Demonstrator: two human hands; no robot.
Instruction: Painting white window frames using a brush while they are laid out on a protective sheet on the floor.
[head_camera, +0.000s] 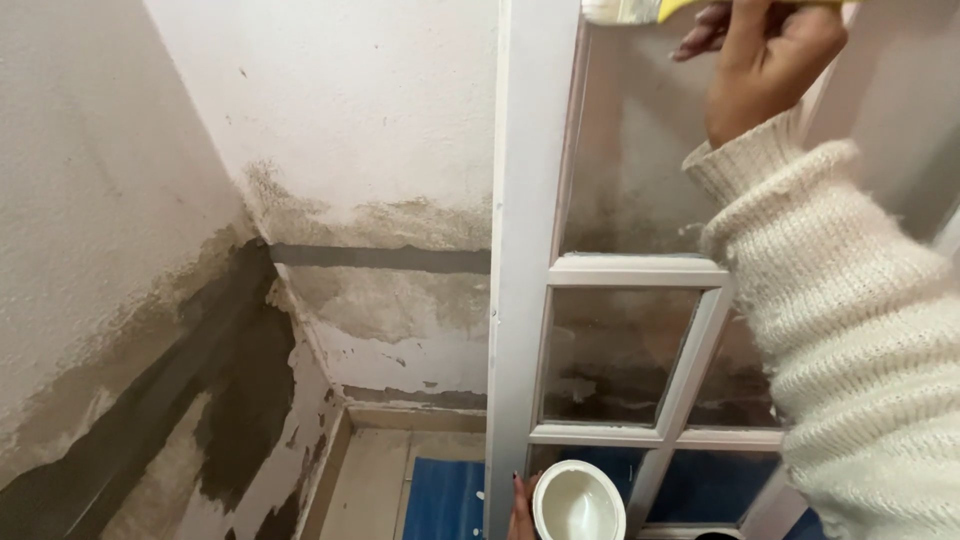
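Observation:
My right hand (765, 60), in a cream knitted sleeve, grips a yellow-handled paintbrush (628, 10) at the top edge of the view. Its pale bristles touch the white frame of a glazed door (522, 250) near the upper pane. At the bottom, only the fingertips of my left hand (520, 510) show. They hold a small white cup of white paint (578, 502) in front of the door's lower panes.
A corner of rough white walls (330, 110) with damp grey stains and peeling plaster low down lies left of the door. A blue mat (445, 498) lies on the tiled floor below. The door's glass panes have white bars between them.

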